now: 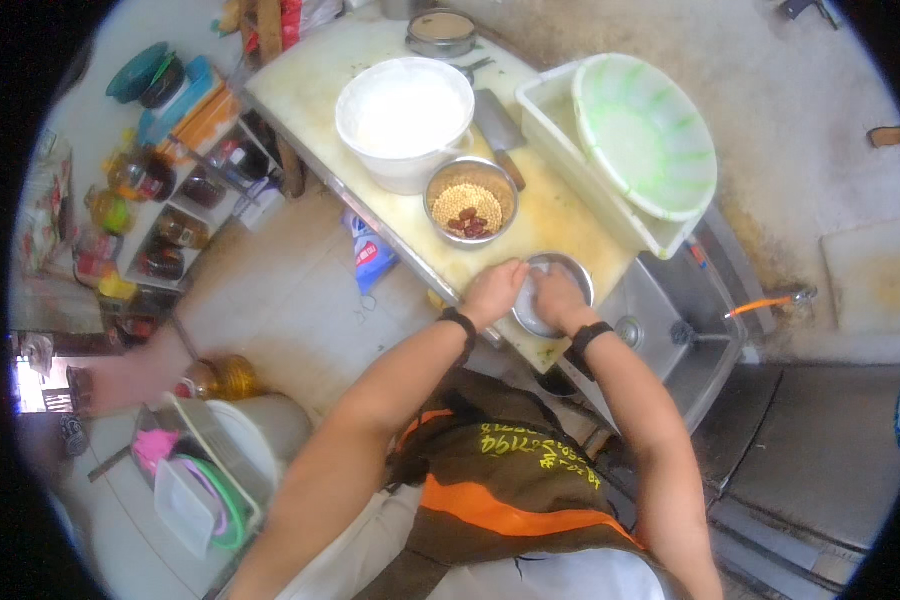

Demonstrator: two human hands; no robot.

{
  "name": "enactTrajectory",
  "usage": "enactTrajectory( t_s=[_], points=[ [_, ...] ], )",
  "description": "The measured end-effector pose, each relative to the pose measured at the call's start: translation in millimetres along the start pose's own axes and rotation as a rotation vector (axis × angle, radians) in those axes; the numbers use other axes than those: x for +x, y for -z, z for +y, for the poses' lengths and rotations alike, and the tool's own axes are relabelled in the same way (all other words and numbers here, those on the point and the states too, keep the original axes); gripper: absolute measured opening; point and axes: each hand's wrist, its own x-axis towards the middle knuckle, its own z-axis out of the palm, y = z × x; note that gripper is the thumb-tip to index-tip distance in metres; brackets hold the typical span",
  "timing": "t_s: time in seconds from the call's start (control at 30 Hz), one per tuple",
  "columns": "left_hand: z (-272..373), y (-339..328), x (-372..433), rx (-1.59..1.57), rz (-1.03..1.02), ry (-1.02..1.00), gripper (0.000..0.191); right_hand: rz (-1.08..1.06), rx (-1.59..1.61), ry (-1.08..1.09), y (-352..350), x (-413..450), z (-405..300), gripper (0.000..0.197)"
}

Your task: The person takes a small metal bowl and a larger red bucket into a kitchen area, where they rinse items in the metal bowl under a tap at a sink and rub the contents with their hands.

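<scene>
A small steel bowl [586, 279] sits near the front corner of the yellowed cutting board, with whitish, translucent contents [526, 306] inside. My left hand [497, 291] is at the bowl's left rim, its fingers curled; whether they grip the rim or something inside is unclear. My right hand [559, 298] reaches down into the bowl, and its fingertips are hidden. Just beyond stands a second steel bowl [510, 181] holding pale yellow beans [466, 201] with several dark red dried fruits [471, 225] on top.
A white bucket [379, 169], a cleaver [499, 120] and a round tin [441, 46] are on the cutting board [570, 225]. At right, a rectangular tub [570, 142] holds a green-white basin [645, 142], beside the steel sink [667, 300]. Bottles fill a rack [187, 217] at left.
</scene>
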Motion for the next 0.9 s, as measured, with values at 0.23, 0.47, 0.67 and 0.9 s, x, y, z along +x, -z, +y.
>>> enactTrajectory(
  t_s=[0.23, 0.47, 0.67, 0.9],
  points=[
    [4, 0, -1, 0.019, 0.016, -0.003, 0.033, -0.261, 0.418, -0.172, -13, 10, 14, 0.055],
    [7, 0, 0, 0.003, 0.012, -0.021, 0.033, -0.294, 1.318, -0.469, -26, 17, 11, 0.041],
    [-1, 4, -3, 0.009, 0.027, -0.018, 0.033, -0.361, 1.281, -0.51, 15, 7, -4, 0.026],
    [-4, -4, -1, 0.022, 0.066, -0.041, 0.033, 0.243, 0.347, 0.121, -22, 12, 30, 0.023]
  ],
)
